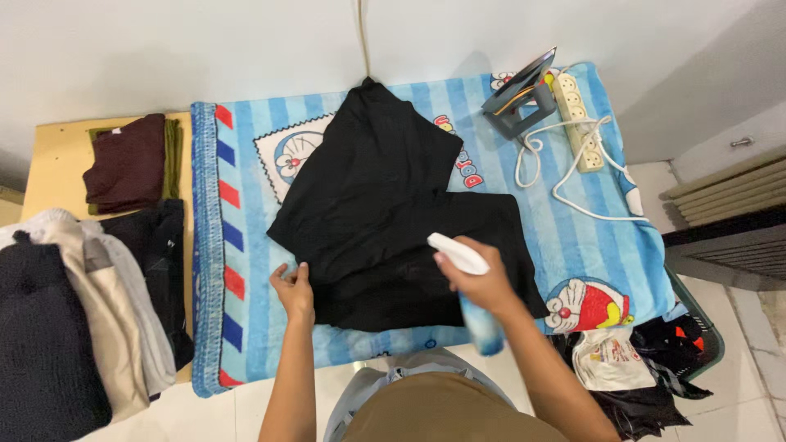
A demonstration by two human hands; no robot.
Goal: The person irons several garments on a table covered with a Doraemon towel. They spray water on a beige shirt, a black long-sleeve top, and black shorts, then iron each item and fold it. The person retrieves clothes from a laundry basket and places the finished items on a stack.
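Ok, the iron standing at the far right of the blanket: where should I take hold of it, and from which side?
Probably grip the iron by its handle, reaching from the near side: it stands on its heel, soleplate tilted toward the wall, cord trailing right.

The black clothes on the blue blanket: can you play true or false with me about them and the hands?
1. The right hand holds a spray bottle. True.
2. The left hand holds the iron. False: it rests on the black garment; the iron stands apart at the blanket's far end.
3. The blanket is red. False: blue striped.
4. Folded clothes lie to the left. True.
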